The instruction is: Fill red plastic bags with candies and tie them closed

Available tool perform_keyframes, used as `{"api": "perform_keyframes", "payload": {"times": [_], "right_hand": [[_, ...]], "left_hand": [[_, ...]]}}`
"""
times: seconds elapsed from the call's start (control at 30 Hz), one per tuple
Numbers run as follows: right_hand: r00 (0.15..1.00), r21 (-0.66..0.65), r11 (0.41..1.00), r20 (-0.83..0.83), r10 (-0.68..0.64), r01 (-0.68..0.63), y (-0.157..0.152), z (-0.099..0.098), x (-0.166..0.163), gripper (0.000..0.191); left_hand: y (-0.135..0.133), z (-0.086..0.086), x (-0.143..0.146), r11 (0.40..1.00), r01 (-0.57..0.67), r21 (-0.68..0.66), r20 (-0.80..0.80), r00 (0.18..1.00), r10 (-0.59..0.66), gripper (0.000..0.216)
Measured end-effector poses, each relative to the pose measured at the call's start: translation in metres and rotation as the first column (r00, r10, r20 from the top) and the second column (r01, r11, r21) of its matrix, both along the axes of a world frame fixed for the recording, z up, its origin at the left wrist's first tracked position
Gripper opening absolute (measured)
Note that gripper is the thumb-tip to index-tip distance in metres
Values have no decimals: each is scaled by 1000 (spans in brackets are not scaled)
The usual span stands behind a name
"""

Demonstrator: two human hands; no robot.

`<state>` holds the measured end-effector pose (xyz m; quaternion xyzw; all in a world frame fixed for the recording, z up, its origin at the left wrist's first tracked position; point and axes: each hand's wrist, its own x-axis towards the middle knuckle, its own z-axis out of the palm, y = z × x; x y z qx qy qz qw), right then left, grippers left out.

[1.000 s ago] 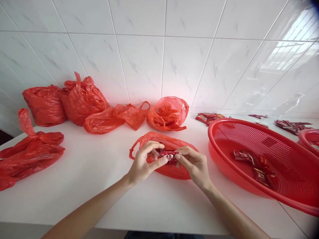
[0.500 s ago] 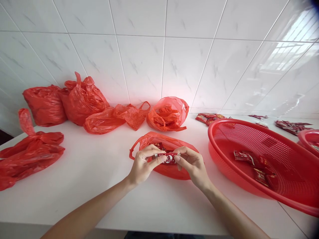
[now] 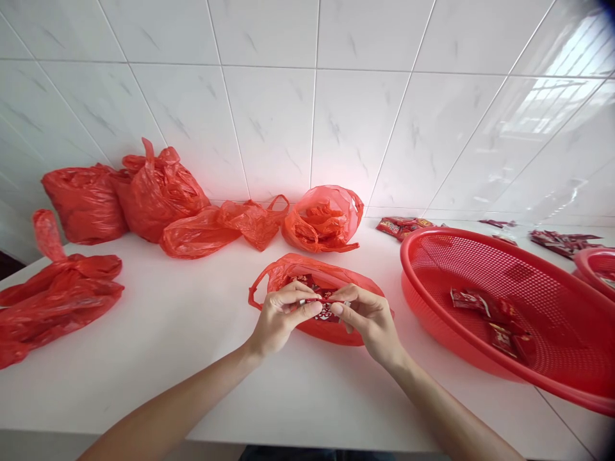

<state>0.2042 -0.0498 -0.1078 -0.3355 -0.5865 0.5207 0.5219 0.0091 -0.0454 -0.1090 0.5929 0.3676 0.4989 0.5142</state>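
A small red snack packet (image 3: 327, 301) is pinched between both my hands, turned almost edge-on. My left hand (image 3: 281, 314) grips one end with thumb and fingers. The other end is in the closed fingers of my right hand (image 3: 369, 317). Below and behind them, an open red plastic bag (image 3: 276, 275) lies on the table. Inside it I see red packets (image 3: 302, 280) with white and gold print, partly hidden by my fingers.
To the right stands a red perforated basket (image 3: 432, 307) holding several red packets (image 3: 504, 339). More packets (image 3: 401, 227) lie behind it. Several red plastic bags (image 3: 163, 192) line the tiled wall. A knotted red bag (image 3: 62, 294) rests at the left on the white table (image 3: 202, 301).
The packet has tilted from showing its printed face to nearly edge-on. More of the bag's contents show behind it. Both hands stay almost in place.
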Motion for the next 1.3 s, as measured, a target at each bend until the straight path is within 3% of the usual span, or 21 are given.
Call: {"api": "perform_keyframes", "payload": {"times": [0.27,0.53,0.7,0.93,1.3], "right_hand": [[1000,52,999,23,-15,13,-3,-1,-3,13],[999,7,999,-9,44,-44,-2,2,-2,12],[997,-26,998,-38,62,-64,-2,2,-1,13],[1000,58,998,14,-6,5,-2,1,-2,12],[1000,89,996,28,13,-15,-2,-2,-2,9]], "left_hand": [[-2,-1,-1,997,24,67,-90,996,-18,21],[-4,3,0,1000,12,19,-88,996,-10,14],[-4,4,0,999,46,-8,-35,998,-46,13],[-3,2,0,999,9,32,-43,999,-8,21],[-1,4,1,1000,9,-17,42,999,-8,9]]}}
